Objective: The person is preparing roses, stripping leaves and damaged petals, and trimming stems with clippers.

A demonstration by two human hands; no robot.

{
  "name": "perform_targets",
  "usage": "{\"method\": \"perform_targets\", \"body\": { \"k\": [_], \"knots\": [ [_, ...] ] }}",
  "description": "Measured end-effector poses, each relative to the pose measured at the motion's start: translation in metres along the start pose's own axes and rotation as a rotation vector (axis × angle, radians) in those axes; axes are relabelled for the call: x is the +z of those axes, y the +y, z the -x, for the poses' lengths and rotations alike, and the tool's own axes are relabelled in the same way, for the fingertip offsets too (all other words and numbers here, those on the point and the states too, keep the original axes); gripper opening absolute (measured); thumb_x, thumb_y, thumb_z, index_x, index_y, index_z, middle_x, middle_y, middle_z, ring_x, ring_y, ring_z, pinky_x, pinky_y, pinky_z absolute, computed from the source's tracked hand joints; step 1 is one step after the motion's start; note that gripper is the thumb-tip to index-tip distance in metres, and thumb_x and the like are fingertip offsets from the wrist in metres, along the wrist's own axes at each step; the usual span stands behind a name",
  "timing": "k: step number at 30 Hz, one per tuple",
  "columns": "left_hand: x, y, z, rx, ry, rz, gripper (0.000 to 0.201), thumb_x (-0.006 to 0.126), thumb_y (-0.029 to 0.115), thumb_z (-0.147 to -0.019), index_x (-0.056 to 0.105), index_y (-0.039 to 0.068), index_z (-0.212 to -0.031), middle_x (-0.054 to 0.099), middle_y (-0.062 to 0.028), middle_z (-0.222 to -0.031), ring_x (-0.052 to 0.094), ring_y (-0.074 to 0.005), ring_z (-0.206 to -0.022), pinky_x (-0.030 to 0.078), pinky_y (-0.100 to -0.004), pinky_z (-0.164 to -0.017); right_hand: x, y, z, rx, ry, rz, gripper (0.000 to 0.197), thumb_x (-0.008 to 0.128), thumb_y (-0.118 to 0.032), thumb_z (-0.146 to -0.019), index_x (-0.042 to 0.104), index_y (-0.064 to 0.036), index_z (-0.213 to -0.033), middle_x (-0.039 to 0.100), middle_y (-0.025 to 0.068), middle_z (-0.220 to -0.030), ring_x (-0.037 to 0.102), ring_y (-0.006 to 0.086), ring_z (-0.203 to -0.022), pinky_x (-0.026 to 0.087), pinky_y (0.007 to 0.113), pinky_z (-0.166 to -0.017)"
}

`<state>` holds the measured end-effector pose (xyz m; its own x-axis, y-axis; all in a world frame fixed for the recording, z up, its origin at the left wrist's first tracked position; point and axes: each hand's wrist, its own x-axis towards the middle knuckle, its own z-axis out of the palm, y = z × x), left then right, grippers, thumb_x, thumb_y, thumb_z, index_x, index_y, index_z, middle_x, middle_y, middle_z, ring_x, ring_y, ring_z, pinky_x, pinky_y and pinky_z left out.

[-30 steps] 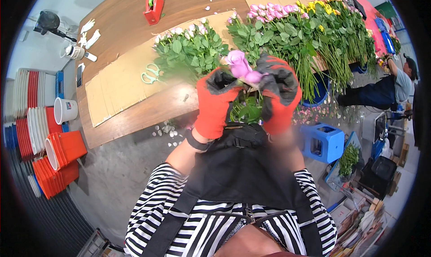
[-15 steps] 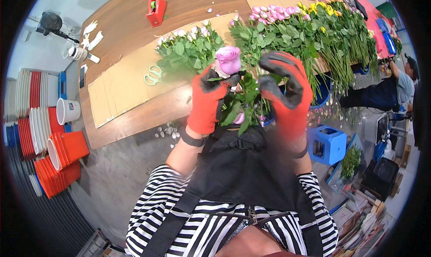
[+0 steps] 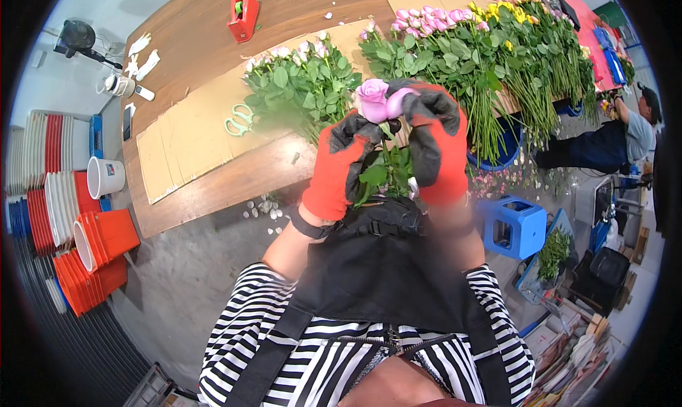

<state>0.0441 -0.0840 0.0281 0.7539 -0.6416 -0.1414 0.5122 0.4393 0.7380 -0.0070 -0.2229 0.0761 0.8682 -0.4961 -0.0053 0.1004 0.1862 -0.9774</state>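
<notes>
A pink-purple rose point(image 3: 371, 99) stands upright in front of me, its leafy stem point(image 3: 380, 176) hanging down before my black apron. My left hand point(image 3: 341, 167), in a red and black work glove, is closed round the stem just under the bloom. In a matching glove, my right hand point(image 3: 437, 140) pinches an outer petal point(image 3: 400, 104) at the flower's right side. The petal is bent outward; whether it is still attached I cannot tell. Parts of the stem are hidden behind the gloves.
Pale pink roses point(image 3: 302, 73) lie on cardboard point(image 3: 188, 148) on the wooden table, beside green-handled scissors point(image 3: 239, 120) and a red tape dispenser point(image 3: 244, 15). More roses point(image 3: 455, 59) are heaped right. A blue stool point(image 3: 515, 227) and a co-worker point(image 3: 604, 140) are at right.
My right hand has moved in from beside the rose and closed on an outer petal, pulling it outward. The bloom has shifted slightly right, with my left hand still on its stem.
</notes>
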Motion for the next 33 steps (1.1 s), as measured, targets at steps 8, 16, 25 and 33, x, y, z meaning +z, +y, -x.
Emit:
{"method": "perform_targets", "body": {
  "k": [8, 16, 25, 33],
  "knots": [
    [-0.003, -0.008, -0.005, 0.182, 0.22, -0.198, 0.03, 0.06, 0.0, -0.082, 0.057, -0.003, -0.111, 0.06, 0.0003, -0.089, 0.054, -0.0075, -0.079, 0.044, -0.0221, -0.073, -0.002, -0.011, 0.01, -0.429, 0.083, 0.302, 0.03, 0.073, -0.01, -0.073, 0.062, -0.0025, -0.1, 0.062, 0.0071, -0.108, 0.055, 0.0221, -0.101, 0.042, 0.033, -0.09],
    [0.004, -0.009, 0.0, 0.147, 0.178, -0.273, 0.035, 0.059, 0.001, -0.082, 0.056, -0.003, -0.117, 0.063, -0.0032, -0.096, 0.058, -0.0102, -0.088, 0.045, -0.0237, -0.08, 0.009, 0.002, 0.015, -0.61, 0.187, 0.661, 0.027, 0.073, -0.006, -0.072, 0.062, -0.0049, -0.097, 0.063, 0.0061, -0.097, 0.056, 0.0232, -0.094, 0.042, 0.033, -0.085],
    [-0.024, 0.026, -0.019, 0.208, 0.051, 0.242, 0.028, 0.053, 0.024, -0.095, 0.055, 0.005, -0.114, 0.061, -0.0051, -0.095, 0.061, -0.0199, -0.091, 0.047, -0.0403, -0.093, -0.069, 0.057, 0.008, -0.051, -0.138, 0.0, 0.059, 0.062, -0.01, -0.081, 0.04, 0.0007, -0.134, 0.047, 0.0146, -0.134, 0.046, 0.0213, -0.121, 0.039, 0.033, -0.099],
    [-0.082, 0.067, -0.04, 0.607, 0.161, -0.486, 0.03, 0.057, 0.005, -0.088, 0.051, 0.005, -0.118, 0.057, -0.0049, -0.107, 0.058, -0.0184, -0.097, 0.05, -0.0335, -0.086, -0.08, 0.099, 0.048, 0.375, -0.618, 0.104, 0.062, 0.064, -0.014, -0.084, 0.039, -0.0021, -0.139, 0.048, 0.0104, -0.135, 0.048, 0.0181, -0.12, 0.045, 0.031, -0.093]
  ]
}}
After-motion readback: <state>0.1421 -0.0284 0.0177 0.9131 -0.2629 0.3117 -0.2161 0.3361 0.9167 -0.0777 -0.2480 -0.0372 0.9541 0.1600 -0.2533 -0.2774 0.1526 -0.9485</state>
